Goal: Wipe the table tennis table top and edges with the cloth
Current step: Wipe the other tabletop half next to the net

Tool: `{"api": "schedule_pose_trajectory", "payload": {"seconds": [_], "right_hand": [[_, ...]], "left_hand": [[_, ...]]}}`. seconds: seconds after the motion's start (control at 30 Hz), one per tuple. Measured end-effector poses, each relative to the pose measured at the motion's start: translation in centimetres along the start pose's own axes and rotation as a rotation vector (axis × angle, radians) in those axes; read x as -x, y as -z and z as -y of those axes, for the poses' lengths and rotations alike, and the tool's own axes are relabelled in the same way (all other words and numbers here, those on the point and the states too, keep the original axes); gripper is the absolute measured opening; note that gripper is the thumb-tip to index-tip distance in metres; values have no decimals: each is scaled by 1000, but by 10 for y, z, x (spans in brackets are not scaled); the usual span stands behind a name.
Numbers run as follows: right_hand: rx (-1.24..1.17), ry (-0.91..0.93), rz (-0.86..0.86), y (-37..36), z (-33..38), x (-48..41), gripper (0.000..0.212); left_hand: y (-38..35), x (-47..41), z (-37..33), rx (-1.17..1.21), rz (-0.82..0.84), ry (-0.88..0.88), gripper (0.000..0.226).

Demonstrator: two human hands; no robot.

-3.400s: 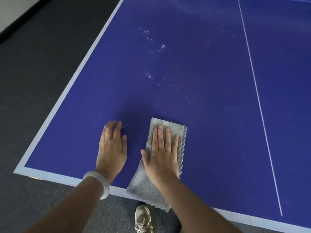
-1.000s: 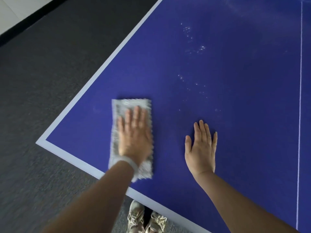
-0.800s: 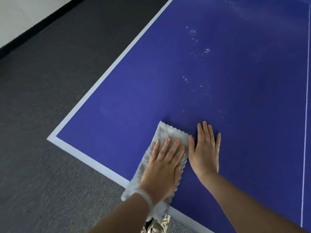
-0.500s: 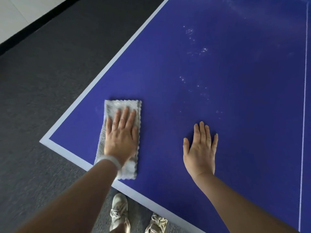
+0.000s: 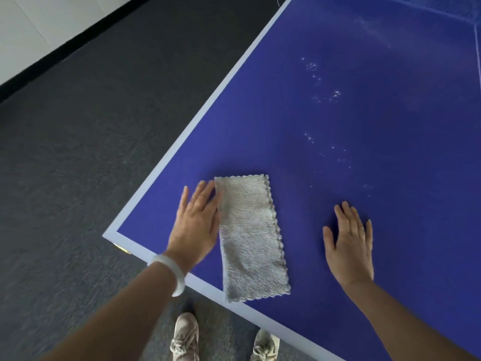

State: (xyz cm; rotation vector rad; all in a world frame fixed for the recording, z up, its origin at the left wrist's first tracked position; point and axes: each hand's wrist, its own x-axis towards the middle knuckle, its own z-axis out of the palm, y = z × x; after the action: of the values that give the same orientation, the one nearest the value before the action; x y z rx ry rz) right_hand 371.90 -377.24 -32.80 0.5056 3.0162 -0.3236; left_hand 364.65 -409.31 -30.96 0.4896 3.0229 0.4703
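Table top (image 5: 351, 121): blue, fills most of my view, near-left corner towards me. Its white border (image 5: 197, 118) runs up the left side and along the near edge.

Cloth (image 5: 250, 235): grey, folded to a long strip, lying flat on the blue just in from that corner. Its near end laps onto the white border at the near edge. Neither hand has hold of it.

Left hand (image 5: 195, 222): flat on the table, fingers straight, lying along the cloth's left long side. It touches that side but is not on top, and it grips nothing.

Right hand (image 5: 348, 246): also flat, fingers straight and slightly spread, palm down on bare blue. It is well apart from the cloth, to its right, and holds nothing.

White bangle (image 5: 173, 274) on the left wrist.

Pale specks (image 5: 324, 96): droplets or dust, I can't tell which, scattered over the blue beyond the right hand.

Step, as I judge it: wiping the near-left corner area, in a gap between strokes. Most of the top, the specks and the edges look not yet done.

Next move calls for a palm set flat and firm on the cloth, then strokes pushed out towards the specks. The cloth lies loose, so it needs weight on it or it will bunch rather than drag
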Motion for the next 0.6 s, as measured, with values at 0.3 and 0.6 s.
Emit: {"api": "schedule_pose_trajectory", "payload": {"seconds": [0.3,0.6], "right_hand": [[10,573,-5,-39,177,18,66],[-292,256,11,-46,252,-84,63]], "left_hand": [[9,-7,88,-118,19,214,56],[11,-5,90,-3,2,200,59]]}}
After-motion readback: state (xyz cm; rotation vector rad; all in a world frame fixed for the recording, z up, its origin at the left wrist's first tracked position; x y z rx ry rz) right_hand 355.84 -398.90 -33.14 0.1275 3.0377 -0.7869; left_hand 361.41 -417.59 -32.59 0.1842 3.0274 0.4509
